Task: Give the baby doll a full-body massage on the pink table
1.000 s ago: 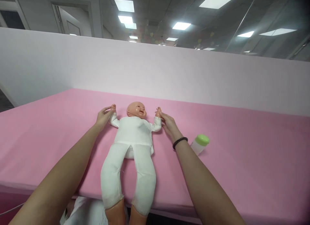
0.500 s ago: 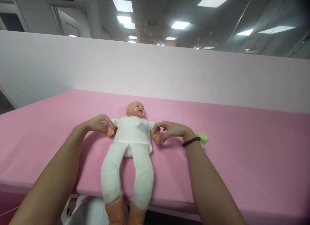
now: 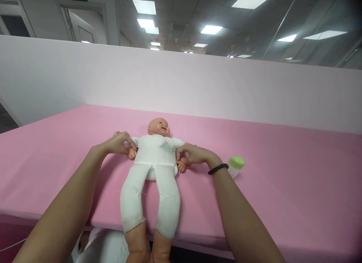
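A baby doll (image 3: 157, 151) with a white cloth body lies on its back on the pink padded table (image 3: 271, 172), head toward the wall. Its lower legs hang over the front edge. My left hand (image 3: 120, 143) is closed around the doll's arm on the left, just above its small plastic hand. On the other side, my right hand (image 3: 195, 153) grips the doll's other arm at the wrist, thumb and fingers wrapped round it. A dark beaded bracelet (image 3: 218, 169) circles my right wrist.
Right of my right wrist stands a bottle with a green cap (image 3: 236, 162), partly hidden by my forearm. A low white wall (image 3: 181, 82) runs along the back. White cloth (image 3: 103, 246) shows below the table's front edge.
Both hands have moved slightly inward with the doll's arms. My right fingers have closed further around its wrist, and more of the green-capped bottle shows.
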Demonstrator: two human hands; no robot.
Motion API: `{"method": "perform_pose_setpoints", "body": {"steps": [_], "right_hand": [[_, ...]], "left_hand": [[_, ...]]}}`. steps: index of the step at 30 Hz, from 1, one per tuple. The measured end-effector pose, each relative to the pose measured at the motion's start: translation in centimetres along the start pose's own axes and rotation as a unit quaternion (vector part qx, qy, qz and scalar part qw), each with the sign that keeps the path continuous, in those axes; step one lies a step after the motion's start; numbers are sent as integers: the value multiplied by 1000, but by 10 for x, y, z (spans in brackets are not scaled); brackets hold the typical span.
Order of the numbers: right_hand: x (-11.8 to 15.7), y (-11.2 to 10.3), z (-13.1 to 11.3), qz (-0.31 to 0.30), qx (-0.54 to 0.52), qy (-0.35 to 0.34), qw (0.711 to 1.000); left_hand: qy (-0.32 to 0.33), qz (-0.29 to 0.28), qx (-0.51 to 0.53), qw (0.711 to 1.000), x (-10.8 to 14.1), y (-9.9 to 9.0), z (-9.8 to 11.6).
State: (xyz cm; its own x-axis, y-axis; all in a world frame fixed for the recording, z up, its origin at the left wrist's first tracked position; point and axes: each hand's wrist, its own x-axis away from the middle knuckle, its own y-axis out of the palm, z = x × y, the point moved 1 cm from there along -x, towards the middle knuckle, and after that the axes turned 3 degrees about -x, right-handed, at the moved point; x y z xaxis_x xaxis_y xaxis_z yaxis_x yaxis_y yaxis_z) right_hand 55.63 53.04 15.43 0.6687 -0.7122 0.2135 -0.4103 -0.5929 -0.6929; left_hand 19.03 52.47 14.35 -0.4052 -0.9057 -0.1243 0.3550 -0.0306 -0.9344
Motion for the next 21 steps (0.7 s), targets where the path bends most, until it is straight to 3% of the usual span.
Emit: {"method": "perform_pose_setpoints", "body": {"steps": [3, 5, 7, 9, 12, 15, 17, 21], "right_hand": [[6, -8, 4, 14, -64, -78, 995], [8, -13, 4, 77, -137, -139, 978], [6, -15, 4, 166, -249, -188, 935], [-2, -14, 4, 255, -357, -208, 874], [-22, -6, 11, 388, -448, -154, 791], [-43, 3, 24, 481, -469, -66, 738], [-54, 7, 35, 499, -445, -40, 743], [-68, 10, 54, 509, -344, 12, 789]], "left_hand": [[6, 42, 61, 997, 3, -3, 0], [9, 102, 158, 982, 3, -5, 1], [5, 186, 275, 943, -1, -4, 1], [-11, 271, 378, 885, -7, 1, 0], [-63, 356, 467, 807, -20, 17, -4], [-138, 397, 480, 770, -31, 34, -10], [-179, 407, 457, 770, -36, 43, -16], [-270, 377, 369, 806, -43, 53, -29]]}}
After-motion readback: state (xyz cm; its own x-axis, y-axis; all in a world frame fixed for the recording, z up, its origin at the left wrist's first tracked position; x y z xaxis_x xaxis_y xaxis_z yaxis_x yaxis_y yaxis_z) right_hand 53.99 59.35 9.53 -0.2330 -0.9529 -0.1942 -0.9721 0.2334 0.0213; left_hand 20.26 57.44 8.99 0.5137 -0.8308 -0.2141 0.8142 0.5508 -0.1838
